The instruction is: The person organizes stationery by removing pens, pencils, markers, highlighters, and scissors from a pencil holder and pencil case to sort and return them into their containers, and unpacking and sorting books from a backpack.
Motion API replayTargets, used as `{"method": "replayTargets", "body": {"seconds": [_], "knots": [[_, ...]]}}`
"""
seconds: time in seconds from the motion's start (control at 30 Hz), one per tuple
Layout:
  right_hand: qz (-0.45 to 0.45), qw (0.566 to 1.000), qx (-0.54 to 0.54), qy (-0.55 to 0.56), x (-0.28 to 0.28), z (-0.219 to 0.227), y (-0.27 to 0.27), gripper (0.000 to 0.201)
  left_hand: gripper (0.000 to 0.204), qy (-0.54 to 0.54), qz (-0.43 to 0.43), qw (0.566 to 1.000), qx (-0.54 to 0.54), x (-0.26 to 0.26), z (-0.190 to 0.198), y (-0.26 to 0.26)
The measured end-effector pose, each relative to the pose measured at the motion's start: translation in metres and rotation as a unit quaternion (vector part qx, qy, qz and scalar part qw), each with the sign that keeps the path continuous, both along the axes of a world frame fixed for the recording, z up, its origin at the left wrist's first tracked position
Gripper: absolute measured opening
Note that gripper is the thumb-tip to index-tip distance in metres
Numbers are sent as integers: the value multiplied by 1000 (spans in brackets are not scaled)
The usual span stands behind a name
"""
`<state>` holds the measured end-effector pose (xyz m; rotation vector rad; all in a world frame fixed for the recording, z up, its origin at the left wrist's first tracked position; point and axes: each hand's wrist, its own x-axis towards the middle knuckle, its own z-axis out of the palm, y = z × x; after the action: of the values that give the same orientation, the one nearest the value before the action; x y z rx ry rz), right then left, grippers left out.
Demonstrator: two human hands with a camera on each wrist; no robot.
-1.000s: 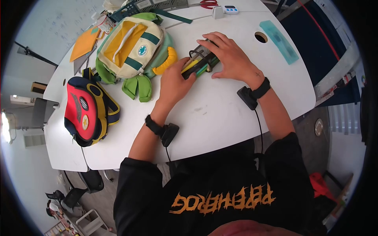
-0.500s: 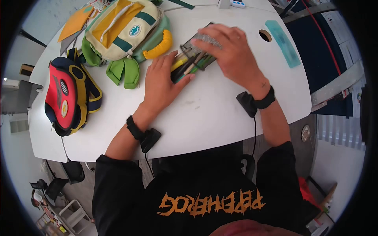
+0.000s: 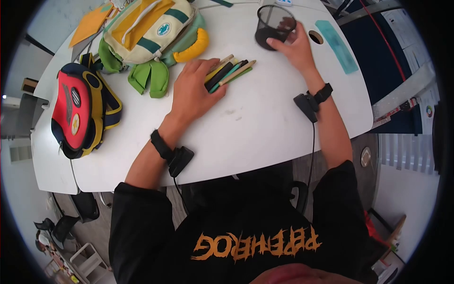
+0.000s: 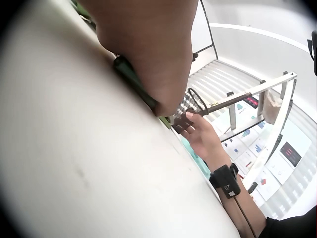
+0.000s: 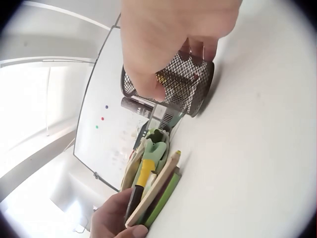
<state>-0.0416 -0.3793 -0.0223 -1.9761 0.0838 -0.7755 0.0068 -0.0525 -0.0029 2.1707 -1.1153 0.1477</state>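
My left hand [image 3: 193, 90] grips a bundle of pens and pencils [image 3: 232, 72] low over the white table, their tips pointing away to the right. The bundle includes black, yellow, teal and green pieces. In the right wrist view a wooden pencil [image 5: 154, 191] and a green one [image 5: 166, 196] jut from between thumb and fingers. Farther back and to the right, my right hand [image 3: 299, 53] holds a black wire-mesh pen cup [image 3: 276, 21], thumb on the near side and fingers behind. The cup stands upright, with no pens showing in it.
A cream, yellow and green backpack [image 3: 156, 33] lies at the back left. In front of it sits a red and navy backpack [image 3: 75, 111]. At the right are a teal translucent case [image 3: 336, 47] and a round table hole [image 3: 316, 38]. An orange envelope [image 3: 92, 23] lies far left.
The pens and pencils have come out of the tipped mesh cup and are in my left hand. My right hand has moved the cup back and right, turning it upright.
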Motion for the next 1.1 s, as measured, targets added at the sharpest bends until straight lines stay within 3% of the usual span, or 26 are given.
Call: {"method": "replayTargets", "body": {"seconds": [0.03,0.1,0.3,0.4,0.53,0.67,0.77,0.83,0.9,0.97,1.1], "knots": [[32,995,87,36,2,-3,4,76,55,-6,-2,1000,-2,1,2,-1],[43,995,87,33,5,-6,6,76,54,2,-13,1000,-23,-2,3,0],[66,996,-21,59,0,4,13,79,47,45,-17,997,-62,2,-3,-1],[77,980,-126,135,-10,18,24,71,40,81,-7,995,-54,-3,3,-2],[112,969,-155,154,-14,20,36,66,34,102,-3,995,-12,-5,11,-2],[130,966,-198,107,-17,19,38,56,26,70,-56,994,-56,0,-3,-2],[151,955,-175,188,-22,40,32,51,23,38,-76,994,-71,-1,-6,-2],[243,932,-108,248,-23,44,23,44,21,57,-71,990,-107,-1,-4,-3],[277,919,-158,231,-32,58,27,41,21,31,-74,990,-116,-1,-2,-6],[328,841,-228,365,-38,66,41,36,20,15,-70,990,-120,-5,-3,-3],[348,854,-222,317,-37,52,56,32,21,-73,-91,975,-188,1,2,-6]]}}
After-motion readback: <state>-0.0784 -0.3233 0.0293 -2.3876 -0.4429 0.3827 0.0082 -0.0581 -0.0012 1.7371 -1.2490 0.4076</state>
